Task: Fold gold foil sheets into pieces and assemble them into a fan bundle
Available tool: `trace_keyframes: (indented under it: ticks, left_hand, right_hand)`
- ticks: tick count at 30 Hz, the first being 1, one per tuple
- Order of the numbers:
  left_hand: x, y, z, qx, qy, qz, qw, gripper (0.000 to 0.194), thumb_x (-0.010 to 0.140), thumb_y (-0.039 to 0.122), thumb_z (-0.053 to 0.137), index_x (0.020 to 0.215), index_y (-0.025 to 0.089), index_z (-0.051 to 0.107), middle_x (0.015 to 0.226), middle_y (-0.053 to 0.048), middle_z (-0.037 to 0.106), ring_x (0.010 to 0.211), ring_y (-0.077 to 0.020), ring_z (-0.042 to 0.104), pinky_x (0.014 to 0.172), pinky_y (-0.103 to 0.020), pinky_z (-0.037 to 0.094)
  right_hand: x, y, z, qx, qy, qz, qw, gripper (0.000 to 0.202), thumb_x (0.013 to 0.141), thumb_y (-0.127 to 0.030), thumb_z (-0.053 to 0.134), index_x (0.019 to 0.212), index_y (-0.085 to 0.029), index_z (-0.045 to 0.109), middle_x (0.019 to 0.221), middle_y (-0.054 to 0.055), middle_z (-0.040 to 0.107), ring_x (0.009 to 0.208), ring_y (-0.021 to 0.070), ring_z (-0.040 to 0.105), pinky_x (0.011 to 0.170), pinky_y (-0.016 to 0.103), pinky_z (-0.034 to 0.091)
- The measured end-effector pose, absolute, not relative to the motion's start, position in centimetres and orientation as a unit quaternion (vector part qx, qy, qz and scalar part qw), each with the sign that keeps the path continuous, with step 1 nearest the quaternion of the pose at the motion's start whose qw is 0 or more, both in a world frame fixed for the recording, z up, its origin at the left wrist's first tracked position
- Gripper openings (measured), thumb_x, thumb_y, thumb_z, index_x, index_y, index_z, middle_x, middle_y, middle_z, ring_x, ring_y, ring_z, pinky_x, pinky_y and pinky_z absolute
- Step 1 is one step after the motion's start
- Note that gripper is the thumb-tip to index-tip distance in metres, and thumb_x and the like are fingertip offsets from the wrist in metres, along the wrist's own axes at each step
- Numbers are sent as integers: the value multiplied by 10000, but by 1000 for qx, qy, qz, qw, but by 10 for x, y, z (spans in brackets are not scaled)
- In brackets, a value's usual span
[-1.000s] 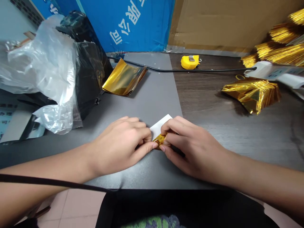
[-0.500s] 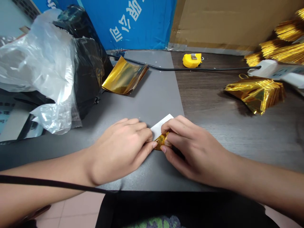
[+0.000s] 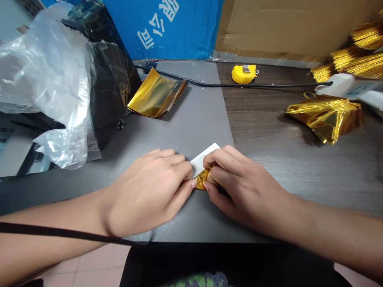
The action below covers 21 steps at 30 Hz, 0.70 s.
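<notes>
Both hands meet over a small sheet of gold foil paper (image 3: 201,180) with a white side (image 3: 205,159) turned up, on the grey mat in front of me. My left hand (image 3: 158,185) is closed, its thumb and curled fingers pinching the paper's left edge. From the right, my right hand (image 3: 239,179) pinches the gold part with bent fingers, its thumb tip close to the left thumb. Much of the sheet lies hidden beneath the fingers. Farther back rests a stack of gold foil sheets (image 3: 155,93), slightly curled.
A yellow tape measure (image 3: 243,74) and a black cable (image 3: 263,85) lie at the back. Folded gold foil pieces (image 3: 326,115) sit at right, near a white power strip (image 3: 338,83) and gold bundles (image 3: 365,63). Plastic bags (image 3: 66,79) stand at left; blue (image 3: 179,36) and brown boxes (image 3: 269,32) behind.
The view has shifted slightly. Both hands keep their pinch on the foil paper in almost the same place, with only tiny finger movement.
</notes>
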State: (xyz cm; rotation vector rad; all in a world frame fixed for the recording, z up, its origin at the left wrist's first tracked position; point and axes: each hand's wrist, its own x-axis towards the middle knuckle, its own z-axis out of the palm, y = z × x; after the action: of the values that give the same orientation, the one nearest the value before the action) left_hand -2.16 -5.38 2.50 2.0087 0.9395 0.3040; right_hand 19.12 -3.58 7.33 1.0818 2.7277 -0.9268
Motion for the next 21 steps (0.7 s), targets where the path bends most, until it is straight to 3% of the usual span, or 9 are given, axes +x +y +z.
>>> trace_keyframes:
  ticks: [21]
  left_hand:
    - [-17, -56, 24, 786, 432, 124, 424, 322, 968, 304, 488, 671, 188, 530, 669, -22, 566, 659, -193, 494, 636, -339, 307]
  right_hand:
    - [185, -37, 74, 346, 904, -250, 25, 248, 926, -69, 497, 706, -146, 584, 827, 93, 605, 781, 184, 508, 710, 354, 493]
